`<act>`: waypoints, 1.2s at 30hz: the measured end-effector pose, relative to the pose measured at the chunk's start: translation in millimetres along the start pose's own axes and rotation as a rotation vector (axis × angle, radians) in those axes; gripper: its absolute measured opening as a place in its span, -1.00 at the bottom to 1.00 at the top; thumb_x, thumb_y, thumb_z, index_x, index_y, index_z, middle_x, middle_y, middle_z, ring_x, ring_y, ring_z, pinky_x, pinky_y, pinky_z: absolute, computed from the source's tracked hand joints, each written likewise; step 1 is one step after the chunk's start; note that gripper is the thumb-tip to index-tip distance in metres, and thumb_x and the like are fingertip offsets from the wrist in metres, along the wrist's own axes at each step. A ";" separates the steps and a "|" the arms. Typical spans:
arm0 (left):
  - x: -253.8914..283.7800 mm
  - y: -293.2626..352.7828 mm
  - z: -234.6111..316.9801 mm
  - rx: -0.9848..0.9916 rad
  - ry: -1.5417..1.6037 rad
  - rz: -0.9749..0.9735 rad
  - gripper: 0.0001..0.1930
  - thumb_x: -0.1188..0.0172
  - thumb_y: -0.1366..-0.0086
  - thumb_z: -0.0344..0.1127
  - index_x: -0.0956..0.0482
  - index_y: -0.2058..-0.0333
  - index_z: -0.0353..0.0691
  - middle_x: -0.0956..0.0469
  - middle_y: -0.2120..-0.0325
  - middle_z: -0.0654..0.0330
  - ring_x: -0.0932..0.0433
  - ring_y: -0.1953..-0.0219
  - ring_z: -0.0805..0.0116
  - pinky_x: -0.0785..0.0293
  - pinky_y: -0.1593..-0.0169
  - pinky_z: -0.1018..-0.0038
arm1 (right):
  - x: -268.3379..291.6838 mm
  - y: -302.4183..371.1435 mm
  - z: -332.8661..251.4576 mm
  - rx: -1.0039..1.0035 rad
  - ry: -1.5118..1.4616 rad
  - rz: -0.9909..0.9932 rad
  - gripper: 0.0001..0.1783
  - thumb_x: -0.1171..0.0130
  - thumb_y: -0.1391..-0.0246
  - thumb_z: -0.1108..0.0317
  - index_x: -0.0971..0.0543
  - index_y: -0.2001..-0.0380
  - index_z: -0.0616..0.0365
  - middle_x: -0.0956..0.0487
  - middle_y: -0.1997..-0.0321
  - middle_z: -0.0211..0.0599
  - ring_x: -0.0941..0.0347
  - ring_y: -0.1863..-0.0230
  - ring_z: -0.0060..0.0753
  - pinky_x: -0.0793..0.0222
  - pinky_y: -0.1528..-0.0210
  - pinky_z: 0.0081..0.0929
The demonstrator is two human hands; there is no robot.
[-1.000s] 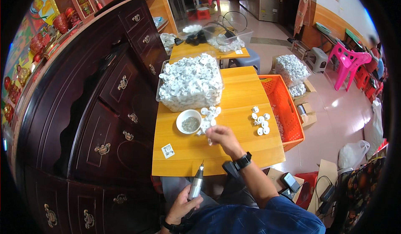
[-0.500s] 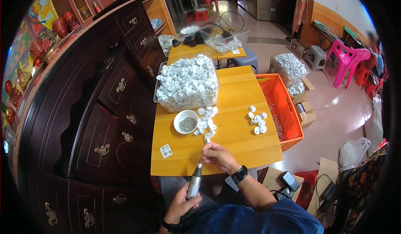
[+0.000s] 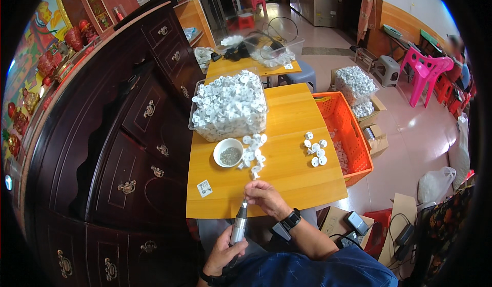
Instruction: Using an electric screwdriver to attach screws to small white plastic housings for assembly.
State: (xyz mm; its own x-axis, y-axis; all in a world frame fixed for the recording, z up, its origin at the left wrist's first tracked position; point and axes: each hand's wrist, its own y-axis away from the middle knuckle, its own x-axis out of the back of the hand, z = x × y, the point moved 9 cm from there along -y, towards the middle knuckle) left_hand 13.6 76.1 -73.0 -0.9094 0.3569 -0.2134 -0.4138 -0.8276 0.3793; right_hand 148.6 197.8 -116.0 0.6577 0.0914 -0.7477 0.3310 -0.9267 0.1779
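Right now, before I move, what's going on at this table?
A person's left hand grips a driver, tip up, at the table's near edge. The right hand has its fingers pinched at the tip; whatever they may hold is too small to make out. Beyond the hands are a bowl of small metal pieces and loose white parts, with a heaped tub behind. Another group of white parts lies to the right.
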 end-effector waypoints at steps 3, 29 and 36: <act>0.4 -2.2 3.2 -0.006 0.006 0.017 -0.64 -0.27 -0.28 -0.39 -0.35 0.02 -0.27 -0.44 0.46 0.31 -0.45 0.51 0.56 -0.42 0.41 0.62 | -2.1 -2.0 -0.3 0.011 -0.011 0.022 -0.91 -0.20 -0.20 0.42 -0.58 0.23 0.13 -0.60 0.31 -0.41 -0.56 0.29 -0.55 -0.49 0.22 -0.63; 4.6 -7.9 6.4 -0.113 -0.138 0.109 -0.60 -0.29 -0.23 -0.40 -0.37 0.00 -0.28 -0.45 0.50 0.35 -0.43 0.54 0.62 -0.41 0.43 0.65 | -9.8 -0.2 11.3 -0.003 -0.151 0.040 -0.71 -0.17 -0.21 0.44 -0.47 0.00 0.07 -0.58 0.26 -0.44 -0.52 0.21 -0.48 -0.42 0.17 -0.55; 8.2 -8.5 6.5 -0.102 -0.082 0.150 -0.67 -0.25 -0.24 -0.45 -0.36 0.06 -0.29 -0.46 0.47 0.31 -0.46 0.53 0.58 -0.42 0.42 0.64 | 27.9 -7.7 -17.8 0.159 0.146 0.181 -0.62 -0.26 -0.17 0.33 -0.46 -0.05 0.08 -0.62 0.11 -0.39 -0.57 0.17 -0.49 -0.48 0.18 -0.52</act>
State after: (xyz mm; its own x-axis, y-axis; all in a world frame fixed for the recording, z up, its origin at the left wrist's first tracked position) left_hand 9.4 88.9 -72.1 -0.9625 0.2572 -0.0859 -0.2712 -0.9122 0.3073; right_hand 176.4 214.0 -126.8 0.7905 -0.0397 -0.6112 0.0968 -0.9773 0.1887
